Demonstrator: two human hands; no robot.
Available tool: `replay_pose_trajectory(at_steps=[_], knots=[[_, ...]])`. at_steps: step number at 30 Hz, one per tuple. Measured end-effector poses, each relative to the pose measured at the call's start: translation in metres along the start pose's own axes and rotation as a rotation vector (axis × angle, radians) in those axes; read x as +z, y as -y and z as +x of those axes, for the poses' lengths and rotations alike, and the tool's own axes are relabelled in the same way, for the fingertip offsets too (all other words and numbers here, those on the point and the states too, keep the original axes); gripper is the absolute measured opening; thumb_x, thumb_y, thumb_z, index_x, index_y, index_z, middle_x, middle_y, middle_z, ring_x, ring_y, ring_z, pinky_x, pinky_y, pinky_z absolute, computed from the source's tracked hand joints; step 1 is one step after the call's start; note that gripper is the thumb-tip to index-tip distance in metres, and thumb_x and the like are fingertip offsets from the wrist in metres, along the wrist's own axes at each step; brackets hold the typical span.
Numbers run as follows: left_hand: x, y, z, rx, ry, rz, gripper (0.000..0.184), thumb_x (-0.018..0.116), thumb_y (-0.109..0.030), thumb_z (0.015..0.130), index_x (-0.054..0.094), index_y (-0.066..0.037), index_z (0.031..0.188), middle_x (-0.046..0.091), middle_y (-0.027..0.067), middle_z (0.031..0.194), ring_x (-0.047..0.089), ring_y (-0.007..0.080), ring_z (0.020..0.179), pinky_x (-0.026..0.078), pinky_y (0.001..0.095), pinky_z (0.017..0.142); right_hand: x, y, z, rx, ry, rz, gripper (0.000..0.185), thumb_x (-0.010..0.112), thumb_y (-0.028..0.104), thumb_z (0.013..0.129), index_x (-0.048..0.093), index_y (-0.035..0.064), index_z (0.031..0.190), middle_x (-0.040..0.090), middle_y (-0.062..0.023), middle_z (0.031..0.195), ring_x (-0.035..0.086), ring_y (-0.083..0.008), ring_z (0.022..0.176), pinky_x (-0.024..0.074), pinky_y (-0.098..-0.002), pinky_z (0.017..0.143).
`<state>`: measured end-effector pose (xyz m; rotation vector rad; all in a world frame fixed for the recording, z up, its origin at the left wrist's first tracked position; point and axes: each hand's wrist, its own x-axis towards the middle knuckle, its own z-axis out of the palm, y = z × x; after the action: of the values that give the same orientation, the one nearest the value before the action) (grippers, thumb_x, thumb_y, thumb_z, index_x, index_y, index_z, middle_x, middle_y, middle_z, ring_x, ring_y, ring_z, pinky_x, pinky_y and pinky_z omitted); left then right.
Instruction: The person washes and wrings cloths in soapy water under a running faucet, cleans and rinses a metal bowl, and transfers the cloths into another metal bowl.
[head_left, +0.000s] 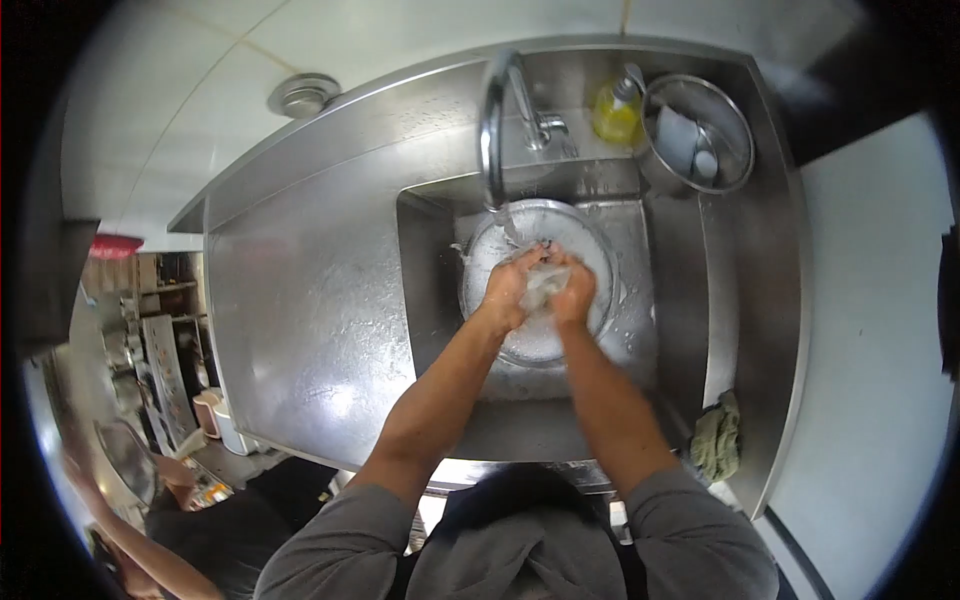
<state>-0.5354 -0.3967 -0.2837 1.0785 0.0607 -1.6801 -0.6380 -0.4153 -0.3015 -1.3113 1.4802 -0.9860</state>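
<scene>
Two arms (440,400) (610,405) outstretched, hands (507,287) (575,290) together, over basin (545,204)

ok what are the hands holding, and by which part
The left hand and right hand hold a whitish, crumpled, translucent item, seemingly by its opposite sides; blur hides the exact grip and material.

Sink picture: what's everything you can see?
sink: one, silver, middle
counter: one, silver, around sink
round basin: one, silver, in sink
tap: one, silver, above basin
pale item: one, whitish, over basin, blurred
pump bottle: one, yellow, behind sink
metal pot: one, silver, right of bottle
pot contents: several, pale, inside pot
cloth: one, green, right front
wall fitting: one, silver, upper left
red thing: one, red, far left
kitchen gear: uncountable, mixed, left
other person: one, dark clothes, lower left
left hand: one, bare, on pale item
right hand: one, bare, on pale item
sleeves: two, grey, bottom
</scene>
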Motion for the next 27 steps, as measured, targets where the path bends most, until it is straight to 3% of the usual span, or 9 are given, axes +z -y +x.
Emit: replay_pose_trajectory(at_steps=[4,6,10,13,15,18,20,24,27], knots=[[-0.038,0.016,0.025,0.083,-0.216,0.732,0.035,0.062,-0.028,0.081,0.059,-0.003,0.105,0.065,0.0149,0.092,0.063,0.0271,0.080,0.050,0.0362,0.072,-0.016,-0.093,0.007,-0.349,0.279,-0.488,0.023,0.063,0.023,0.080,0.063,0.0007,0.083,0.063,-0.0184,0.078,0.063,-0.0297,0.073,0.0482,-0.0393,0.071],[-0.074,0.040,0.051,0.322,-0.242,1.782,0.036,0.061,-0.026,0.080,0.057,-0.003,0.107,0.063,0.0225,0.094,0.062,0.0357,0.085,0.049,0.0423,0.076,-0.024,-0.105,-0.007,-0.247,0.304,-0.641,0.024,0.064,0.023,0.076,0.063,0.0053,0.091,0.060,-0.0207,0.099,0.060,-0.0322,0.090,0.0473,-0.0430,0.081],[-0.147,0.101,0.094,0.243,0.056,2.012,0.035,0.058,-0.028,0.079,0.056,-0.005,0.105,0.060,0.0249,0.101,0.057,0.0383,0.097,0.046,0.0448,0.083,-0.014,-0.157,-0.022,-0.255,0.483,-0.796,0.023,0.060,0.021,0.078,0.064,0.0078,0.096,0.054,-0.0225,0.112,0.056,-0.0334,0.100,0.0460,-0.0444,0.085],[-0.187,0.121,0.126,0.115,-0.064,2.040,0.036,0.057,-0.025,0.079,0.057,-0.006,0.109,0.060,0.0213,0.104,0.058,0.0349,0.097,0.046,0.0419,0.083,0.007,-0.190,-0.013,-0.029,0.708,-0.856,0.028,0.050,0.021,0.083,0.063,0.0089,0.104,0.052,-0.0210,0.119,0.054,-0.0363,0.103,0.0429,-0.0458,0.090],[-0.192,0.118,0.150,0.119,-0.163,2.079,0.038,0.058,-0.025,0.078,0.057,-0.004,0.110,0.061,0.0212,0.104,0.059,0.0342,0.096,0.046,0.0407,0.082,0.005,-0.177,-0.002,0.445,0.669,-0.732,0.030,0.040,0.022,0.086,0.065,0.0085,0.098,0.058,-0.0211,0.110,0.056,-0.0325,0.103,0.0456,-0.0448,0.086],[-0.173,0.085,0.156,-0.045,-0.034,2.230,0.041,0.059,-0.025,0.077,0.057,-0.003,0.112,0.061,0.0209,0.104,0.059,0.0331,0.095,0.046,0.0389,0.081,0.006,-0.199,0.000,0.517,0.780,-0.708,0.037,0.034,0.028,0.090,0.064,0.0100,0.104,0.056,-0.0226,0.114,0.053,-0.0335,0.111,0.0423,-0.0442,0.092],[-0.155,0.060,0.143,-0.078,0.091,2.111,0.043,0.060,-0.026,0.077,0.056,-0.002,0.113,0.061,0.0207,0.104,0.060,0.0323,0.094,0.046,0.0378,0.080,0.000,-0.182,-0.012,0.425,0.764,-0.661,0.037,0.044,0.026,0.088,0.055,0.0115,0.120,0.054,-0.0191,0.121,0.048,-0.0322,0.118,0.0384,-0.0418,0.098],[-0.046,-0.005,0.027,-0.030,-0.182,0.897,0.030,0.060,-0.019,0.081,0.059,0.001,0.104,0.063,0.0138,0.097,0.058,0.0214,0.089,0.044,0.0339,0.074,0.001,-0.069,-0.026,-0.185,0.358,-0.297,0.060,0.068,0.019,0.076,0.044,0.0142,0.131,0.046,-0.0132,0.131,0.040,-0.0299,0.125,0.0365,-0.0381,0.101],[0.009,-0.051,-0.051,0.292,-0.122,1.014,0.027,0.062,-0.018,0.083,0.055,0.001,0.103,0.060,0.0077,0.092,0.055,0.0157,0.085,0.044,0.0289,0.075,0.052,-0.044,-0.007,-0.046,0.403,0.365,0.051,0.066,0.010,0.072,0.052,0.0100,0.121,0.055,-0.0143,0.120,0.051,-0.0321,0.112,0.0411,-0.0380,0.094]])
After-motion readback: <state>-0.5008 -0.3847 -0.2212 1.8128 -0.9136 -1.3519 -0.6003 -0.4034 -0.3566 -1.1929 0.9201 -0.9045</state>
